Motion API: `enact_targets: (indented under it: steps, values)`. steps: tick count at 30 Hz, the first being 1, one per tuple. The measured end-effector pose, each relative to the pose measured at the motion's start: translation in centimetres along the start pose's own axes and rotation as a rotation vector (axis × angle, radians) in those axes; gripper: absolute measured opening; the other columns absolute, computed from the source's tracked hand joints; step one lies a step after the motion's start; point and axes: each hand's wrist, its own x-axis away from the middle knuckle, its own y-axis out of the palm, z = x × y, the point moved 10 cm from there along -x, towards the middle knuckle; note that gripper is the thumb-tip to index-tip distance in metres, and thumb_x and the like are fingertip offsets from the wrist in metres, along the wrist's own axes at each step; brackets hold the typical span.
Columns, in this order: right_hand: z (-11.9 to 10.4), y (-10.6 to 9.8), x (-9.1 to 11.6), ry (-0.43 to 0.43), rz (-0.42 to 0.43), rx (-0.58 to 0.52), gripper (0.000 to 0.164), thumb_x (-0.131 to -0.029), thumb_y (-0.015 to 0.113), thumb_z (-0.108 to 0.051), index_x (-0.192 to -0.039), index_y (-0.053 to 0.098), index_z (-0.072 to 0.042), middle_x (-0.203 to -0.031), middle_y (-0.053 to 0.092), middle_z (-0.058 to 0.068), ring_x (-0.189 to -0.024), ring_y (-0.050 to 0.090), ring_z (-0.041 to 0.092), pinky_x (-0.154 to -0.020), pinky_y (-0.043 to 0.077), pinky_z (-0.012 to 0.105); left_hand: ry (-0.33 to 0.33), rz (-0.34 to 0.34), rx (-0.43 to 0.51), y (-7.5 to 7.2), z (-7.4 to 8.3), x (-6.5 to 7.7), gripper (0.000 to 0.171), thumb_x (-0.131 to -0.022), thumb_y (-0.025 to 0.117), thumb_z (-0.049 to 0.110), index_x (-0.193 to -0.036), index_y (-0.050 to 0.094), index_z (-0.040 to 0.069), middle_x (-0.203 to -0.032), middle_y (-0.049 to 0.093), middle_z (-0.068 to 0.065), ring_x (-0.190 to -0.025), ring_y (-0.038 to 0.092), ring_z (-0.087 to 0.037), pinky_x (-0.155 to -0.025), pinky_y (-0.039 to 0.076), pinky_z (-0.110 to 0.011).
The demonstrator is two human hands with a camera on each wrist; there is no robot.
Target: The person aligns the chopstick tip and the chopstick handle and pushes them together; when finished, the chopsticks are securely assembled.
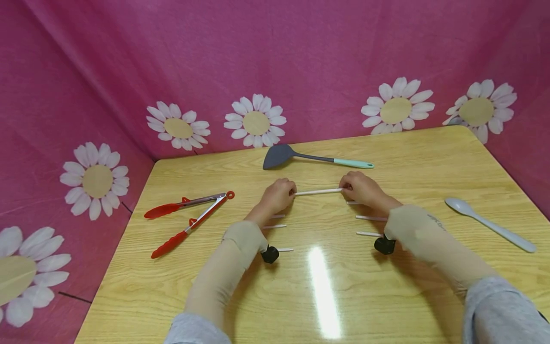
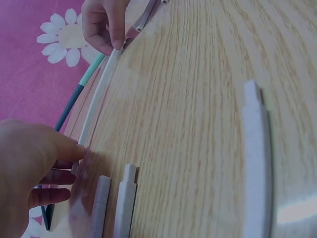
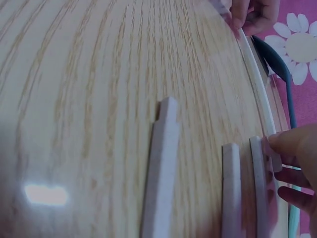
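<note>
A thin white stick [image 1: 318,192] spans the gap between my two hands, lying roughly level across the head view. My left hand [image 1: 276,197] pinches its left end between thumb and fingers. The right end is pinched by my right hand [image 1: 363,189]. Shorter-looking white sticks with stepped ends lie on the table below each hand: one notched stick [image 2: 125,208] shows beside the left fingers, another [image 3: 163,163] stands out in the right wrist view. My forearms and wrists hide parts of these sticks in the head view.
Red-tipped tongs [image 1: 189,220] lie spread at the left. Behind my hands is a dark spatula [image 1: 279,156] with a mint handle, and a pale grey spoon [image 1: 494,227] lies at the right. A pink flowered cloth [image 1: 301,62] hangs beyond the wooden table [image 1: 412,157].
</note>
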Motion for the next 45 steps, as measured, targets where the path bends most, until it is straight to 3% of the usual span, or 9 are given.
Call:
enact_targets:
  steps: [5,11,21,29,36,41,45]
  values:
    - [0.1,0.0,0.1,0.004,-0.001,-0.009,0.009,-0.078,0.058,-0.008,-0.086,0.060,-0.005,-0.080,0.053,0.006,-0.072,0.047,0.018,-0.062,0.040,0.031,0.000,0.002,-0.007,-0.1,0.0,0.0,0.008,-0.080,0.057,0.015,-0.085,0.062,0.013,-0.079,0.053,0.000,-0.076,0.048,-0.013,-0.065,0.041,-0.024]
    - [0.5,-0.9,0.6,-0.013,0.030,-0.061,0.014,-0.078,0.056,-0.007,-0.092,0.059,-0.003,-0.085,0.054,0.009,-0.076,0.049,0.020,-0.065,0.041,0.033,-0.003,0.043,0.028,-1.3,-0.3,0.4,0.011,-0.080,0.057,0.016,-0.089,0.062,0.012,-0.082,0.054,-0.001,-0.077,0.049,-0.013,-0.065,0.043,-0.025]
    - [1.4,-2.6,2.4,-0.002,0.002,-0.067,0.018,-0.081,0.054,-0.007,-0.096,0.058,0.000,-0.094,0.055,0.013,-0.083,0.051,0.024,-0.068,0.043,0.037,0.014,0.075,0.081,-3.5,-0.7,2.4,0.012,-0.080,0.055,0.014,-0.088,0.063,0.010,-0.085,0.056,-0.002,-0.081,0.051,-0.014,-0.069,0.043,-0.026]
    - [1.4,-3.2,4.3,-0.032,-0.004,-0.053,0.014,-0.077,0.058,-0.002,-0.091,0.061,0.000,-0.084,0.056,0.009,-0.077,0.052,0.022,-0.066,0.044,0.036,0.041,-0.011,0.051,-2.6,-1.1,5.2,0.010,-0.080,0.056,0.016,-0.086,0.063,0.011,-0.080,0.054,-0.001,-0.074,0.050,-0.013,-0.067,0.042,-0.026]
    - [1.7,-2.4,5.3,-0.058,-0.031,-0.024,0.015,-0.075,0.061,-0.005,-0.090,0.063,-0.004,-0.083,0.058,0.005,-0.076,0.052,0.020,-0.066,0.042,0.035,0.060,-0.098,0.022,-1.5,-1.6,6.7,0.016,-0.079,0.058,0.017,-0.092,0.063,0.010,-0.082,0.055,-0.001,-0.075,0.050,-0.013,-0.068,0.041,-0.029]
    - [2.0,-1.6,5.7,-0.051,-0.048,0.010,0.016,-0.076,0.061,-0.009,-0.091,0.063,-0.006,-0.085,0.056,0.006,-0.077,0.050,0.020,-0.066,0.040,0.035,0.068,-0.117,0.037,-1.1,-2.0,7.4,0.018,-0.078,0.059,0.016,-0.095,0.063,0.011,-0.090,0.056,-0.002,-0.081,0.051,-0.017,-0.072,0.041,-0.032]
    - [2.3,-1.2,5.9,-0.027,-0.049,0.043,0.014,-0.076,0.061,-0.011,-0.089,0.062,-0.007,-0.085,0.053,0.004,-0.074,0.046,0.017,-0.064,0.039,0.033,0.091,-0.097,0.046,-1.0,-2.1,7.5,0.010,-0.078,0.060,0.015,-0.086,0.063,0.010,-0.089,0.055,-0.003,-0.081,0.050,-0.019,-0.071,0.041,-0.033]
